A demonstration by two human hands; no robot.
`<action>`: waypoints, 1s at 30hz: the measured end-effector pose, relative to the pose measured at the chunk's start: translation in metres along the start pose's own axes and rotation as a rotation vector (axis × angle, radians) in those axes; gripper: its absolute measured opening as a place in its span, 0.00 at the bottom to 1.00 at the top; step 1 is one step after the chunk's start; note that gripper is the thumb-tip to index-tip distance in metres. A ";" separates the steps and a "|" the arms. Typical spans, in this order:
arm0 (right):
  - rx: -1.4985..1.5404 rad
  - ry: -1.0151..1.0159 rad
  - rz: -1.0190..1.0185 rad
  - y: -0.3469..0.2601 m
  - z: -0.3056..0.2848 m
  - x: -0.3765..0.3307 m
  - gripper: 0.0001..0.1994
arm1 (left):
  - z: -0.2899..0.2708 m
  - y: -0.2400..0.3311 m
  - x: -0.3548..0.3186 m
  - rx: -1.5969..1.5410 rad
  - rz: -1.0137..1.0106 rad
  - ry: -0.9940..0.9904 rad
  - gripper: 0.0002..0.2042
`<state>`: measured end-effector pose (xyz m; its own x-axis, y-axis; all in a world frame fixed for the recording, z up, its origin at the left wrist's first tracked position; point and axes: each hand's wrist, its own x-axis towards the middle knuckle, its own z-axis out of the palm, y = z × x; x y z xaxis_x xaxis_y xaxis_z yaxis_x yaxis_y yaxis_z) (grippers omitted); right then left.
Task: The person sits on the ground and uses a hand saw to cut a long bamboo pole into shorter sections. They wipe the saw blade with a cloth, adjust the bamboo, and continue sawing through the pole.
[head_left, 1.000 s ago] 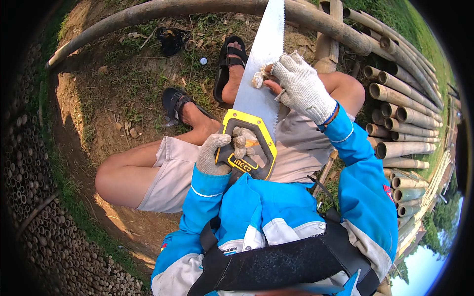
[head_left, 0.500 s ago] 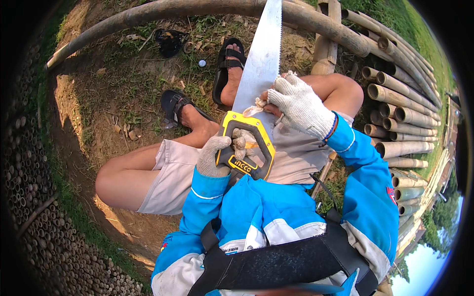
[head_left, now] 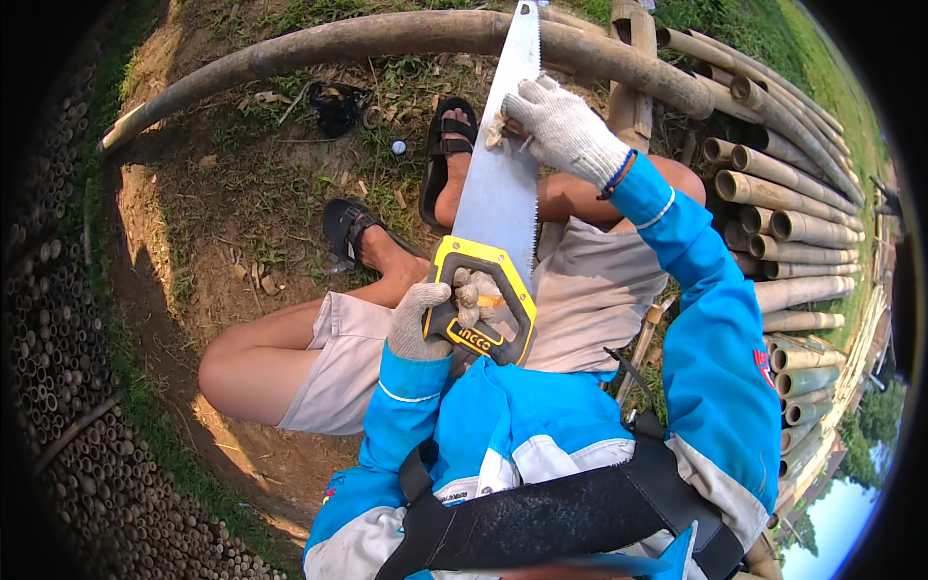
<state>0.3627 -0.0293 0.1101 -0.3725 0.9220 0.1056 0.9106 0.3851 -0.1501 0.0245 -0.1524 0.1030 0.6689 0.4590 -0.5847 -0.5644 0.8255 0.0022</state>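
Note:
A hand saw with a yellow and black handle lies over my lap, its bright blade pointing away from me and its teeth on the right. In a knitted glove, my left hand is closed around the handle, with fingertips showing through the handle's opening. My right hand, gloved in white knit, is bent over the far half of the blade. It pinches a small crumpled pale cloth against the blade's flat side. The blade's tip reaches over a long bamboo pole.
The long bamboo pole crosses the ground beyond my feet, next to an upright bamboo post. Cut bamboo poles are stacked on the right; many bamboo ends fill the left. A black plastic bag and white ball-like object lie on the ground.
My right hand has slid the cloth along the blade, away from the handle toward the tip. The saw's tip has dropped slightly into view. My left hand keeps its grip.

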 end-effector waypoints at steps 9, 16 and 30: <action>0.323 0.232 0.346 0.047 -0.012 0.023 0.12 | 0.007 0.000 -0.003 0.023 0.017 0.020 0.18; 0.247 -0.006 -0.104 -0.078 -0.012 -0.017 0.27 | 0.004 0.003 -0.001 0.039 0.013 -0.003 0.19; 0.044 0.233 0.263 0.090 0.011 0.060 0.13 | 0.020 0.004 -0.012 0.458 0.141 -0.141 0.27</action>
<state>0.4207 0.0611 0.0922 -0.0706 0.9579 0.2784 0.9596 0.1414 -0.2433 0.0239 -0.1483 0.1267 0.6778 0.5907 -0.4379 -0.4052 0.7970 0.4480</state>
